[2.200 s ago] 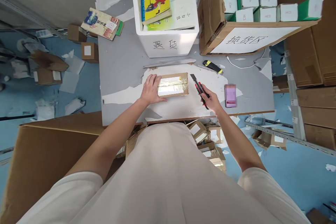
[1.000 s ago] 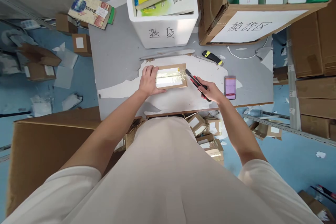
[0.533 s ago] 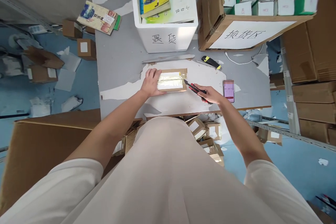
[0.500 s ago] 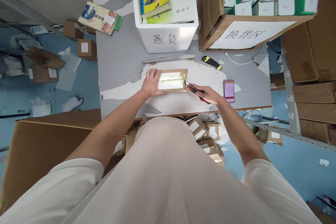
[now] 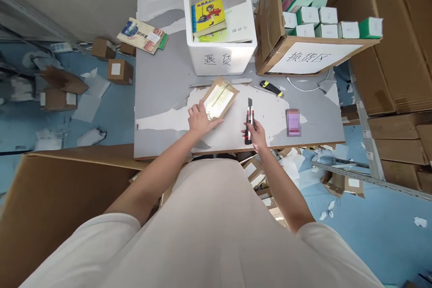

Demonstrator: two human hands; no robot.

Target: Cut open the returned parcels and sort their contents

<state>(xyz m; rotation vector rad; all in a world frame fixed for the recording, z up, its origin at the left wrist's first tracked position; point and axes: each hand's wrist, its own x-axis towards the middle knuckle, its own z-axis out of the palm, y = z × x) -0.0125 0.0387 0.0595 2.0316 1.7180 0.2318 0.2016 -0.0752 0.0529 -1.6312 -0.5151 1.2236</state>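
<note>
A small flat cardboard box (image 5: pixel 221 98), with a pale label and shiny tape on top, lies tilted on the table. My left hand (image 5: pixel 199 119) grips its lower left end, fingers along the left side and thumb along the near edge. To the right, apart from the box, my right hand (image 5: pixel 257 135) is closed around a red and black utility knife (image 5: pixel 249 121). Its blade is out and points away from me. A second knife, yellow and black (image 5: pixel 272 88), lies farther back on the table.
Behind the box stand a white bin (image 5: pixel 224 60) with books and a large carton (image 5: pixel 266 45) of green-and-white boxes. A phone (image 5: pixel 293 123) lies on the right, a book (image 5: pixel 140 35) at the far left. A big open carton (image 5: pixel 67 189) stands left of me.
The box has turned, its right end swinging away from me. My right hand has drawn the knife off the box and turned its blade from leftward to pointing away.
</note>
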